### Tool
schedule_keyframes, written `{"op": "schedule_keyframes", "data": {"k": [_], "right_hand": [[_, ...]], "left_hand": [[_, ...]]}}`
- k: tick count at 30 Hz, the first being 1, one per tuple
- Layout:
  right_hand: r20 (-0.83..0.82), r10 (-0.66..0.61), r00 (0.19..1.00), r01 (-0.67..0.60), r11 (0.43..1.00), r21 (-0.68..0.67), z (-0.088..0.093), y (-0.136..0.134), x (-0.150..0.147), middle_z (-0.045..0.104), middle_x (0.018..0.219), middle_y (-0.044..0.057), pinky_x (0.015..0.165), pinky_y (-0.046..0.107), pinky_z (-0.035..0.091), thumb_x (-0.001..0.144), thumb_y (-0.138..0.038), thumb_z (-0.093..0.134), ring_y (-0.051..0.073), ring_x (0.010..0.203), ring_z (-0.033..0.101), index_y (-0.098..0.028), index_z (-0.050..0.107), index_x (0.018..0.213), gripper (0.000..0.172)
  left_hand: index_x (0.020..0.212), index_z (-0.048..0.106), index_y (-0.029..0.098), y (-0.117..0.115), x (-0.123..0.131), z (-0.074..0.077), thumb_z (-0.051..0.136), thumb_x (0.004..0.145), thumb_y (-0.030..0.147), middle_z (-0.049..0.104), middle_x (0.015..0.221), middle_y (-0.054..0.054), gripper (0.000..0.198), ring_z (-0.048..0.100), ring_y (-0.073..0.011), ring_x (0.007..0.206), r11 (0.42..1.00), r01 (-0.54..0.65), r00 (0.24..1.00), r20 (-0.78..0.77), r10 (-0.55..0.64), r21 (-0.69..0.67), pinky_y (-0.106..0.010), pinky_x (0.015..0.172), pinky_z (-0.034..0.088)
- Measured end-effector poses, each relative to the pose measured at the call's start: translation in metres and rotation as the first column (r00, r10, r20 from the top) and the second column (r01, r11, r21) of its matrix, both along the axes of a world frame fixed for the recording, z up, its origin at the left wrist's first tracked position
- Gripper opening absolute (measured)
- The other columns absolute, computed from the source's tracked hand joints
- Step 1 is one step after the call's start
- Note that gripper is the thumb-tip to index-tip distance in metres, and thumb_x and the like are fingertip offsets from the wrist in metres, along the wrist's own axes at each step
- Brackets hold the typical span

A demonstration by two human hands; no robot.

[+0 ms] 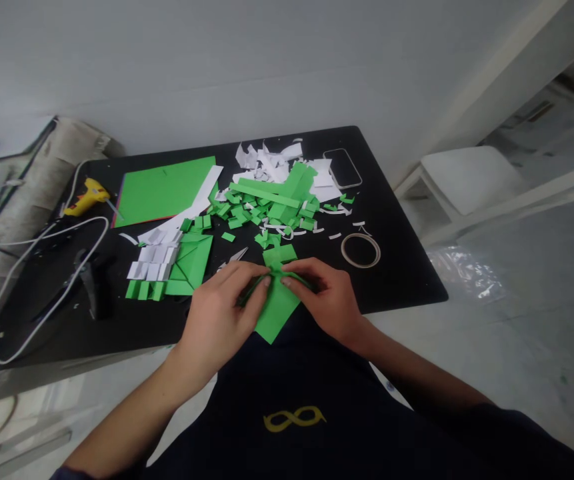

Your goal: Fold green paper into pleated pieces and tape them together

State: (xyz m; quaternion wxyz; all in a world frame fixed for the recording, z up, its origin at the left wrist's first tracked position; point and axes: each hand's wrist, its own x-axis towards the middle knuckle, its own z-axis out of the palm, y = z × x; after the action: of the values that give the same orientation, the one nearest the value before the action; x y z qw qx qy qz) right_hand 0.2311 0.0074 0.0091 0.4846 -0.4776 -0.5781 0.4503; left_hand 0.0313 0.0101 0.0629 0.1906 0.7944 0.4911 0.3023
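Pinching green paper point(275, 312) between left hand point(221, 307) and right hand point(330, 301) at tabletop's point(401, 277) near edge. I see scissors point(239, 255) partly covered by left hand, paper scraps point(259, 208) crowding beyond both, tape roll point(361, 267) beyond right.

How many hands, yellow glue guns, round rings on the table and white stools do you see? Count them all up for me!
Hands: 2, the left hand and right hand, both on green paper
Yellow glue gun: 1
Round ring: 1
White stool: 1
Total: 5
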Motion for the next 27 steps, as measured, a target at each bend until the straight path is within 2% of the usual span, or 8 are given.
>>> {"op": "schedule_keyframes", "data": {"k": [5,9,12,15,19,21,27], "right_hand": [[-0.015,-0.039,0.999,0.040,0.999,0.027,-0.003,-0.001,-0.002,0.083,0.108,0.003,0.089,0.036,0.066,0.094,-0.033,0.082,0.024,0.103,0.081,-0.030,0.077,0.113,0.020],[-0.025,-0.024,0.999,0.025,0.999,0.040,-0.001,-0.002,-0.002,0.084,0.104,0.002,0.091,0.037,0.066,0.095,-0.031,0.081,0.023,0.099,0.081,-0.029,0.080,0.108,0.013],[-0.026,-0.037,0.999,0.037,0.999,0.023,0.004,-0.002,-0.002,0.085,0.101,0.002,0.091,0.039,0.066,0.094,-0.030,0.081,0.024,0.096,0.081,-0.029,0.083,0.105,0.012],[-0.025,-0.045,0.999,0.045,0.999,0.001,0.009,-0.002,-0.002,0.086,0.101,0.002,0.090,0.040,0.066,0.092,-0.028,0.081,0.025,0.095,0.081,-0.029,0.084,0.102,0.010],[-0.034,-0.026,0.999,0.025,0.999,-0.041,0.012,-0.001,-0.001,0.086,0.100,0.003,0.086,0.040,0.066,0.090,-0.028,0.083,0.025,0.095,0.081,-0.028,0.086,0.100,0.010],[-0.070,-0.013,0.997,0.008,0.997,-0.072,0.013,0.000,-0.001,0.086,0.099,0.003,0.082,0.038,0.066,0.089,-0.028,0.084,0.025,0.094,0.081,-0.028,0.086,0.099,0.010],[-0.126,-0.007,0.992,-0.009,0.991,-0.130,0.016,0.002,-0.001,0.086,0.093,0.003,0.077,0.036,0.065,0.084,-0.028,0.087,0.023,0.088,0.081,-0.026,0.085,0.094,0.010]], "left_hand": [[0.108,0.073,0.022,0.003,0.003,0.007,0.062,0.104,0.026,0.080,0.100,-0.005,0.013,0.076,-0.0212,0.089,0.999,-0.020,1.000,-0.025,0.019,-0.026,-0.033,0.071,0.056],[0.108,0.073,0.023,0.006,0.002,0.011,0.062,0.103,0.027,0.081,0.105,-0.004,0.013,0.077,-0.0199,0.088,0.999,-0.042,0.999,-0.034,0.041,-0.030,-0.031,0.070,0.055],[0.105,0.072,0.022,0.009,0.000,0.016,0.062,0.102,0.024,0.082,0.100,-0.002,0.011,0.076,-0.0189,0.083,0.999,-0.037,0.997,-0.065,0.035,-0.039,-0.028,0.065,0.053],[0.107,0.072,0.023,0.014,-0.003,0.022,0.063,0.099,0.022,0.082,0.097,-0.002,0.012,0.077,-0.0196,0.080,0.996,0.012,0.996,-0.091,-0.020,-0.089,-0.029,0.064,0.053],[0.117,0.074,0.025,0.020,-0.009,0.027,0.060,0.101,0.019,0.082,0.108,-0.004,0.022,0.078,-0.0234,0.095,0.981,0.152,0.977,-0.128,-0.168,-0.124,-0.034,0.077,0.057],[0.119,0.075,0.027,0.022,-0.012,0.028,0.059,0.102,0.019,0.081,0.109,-0.004,0.025,0.077,-0.0233,0.096,0.969,0.208,0.963,-0.145,-0.226,-0.129,-0.034,0.079,0.057],[0.111,0.081,0.028,0.026,-0.018,0.029,0.063,0.103,0.027,0.081,0.101,-0.004,0.020,0.077,-0.0223,0.086,0.959,0.229,0.951,-0.171,-0.256,-0.165,-0.032,0.072,0.056]]}}
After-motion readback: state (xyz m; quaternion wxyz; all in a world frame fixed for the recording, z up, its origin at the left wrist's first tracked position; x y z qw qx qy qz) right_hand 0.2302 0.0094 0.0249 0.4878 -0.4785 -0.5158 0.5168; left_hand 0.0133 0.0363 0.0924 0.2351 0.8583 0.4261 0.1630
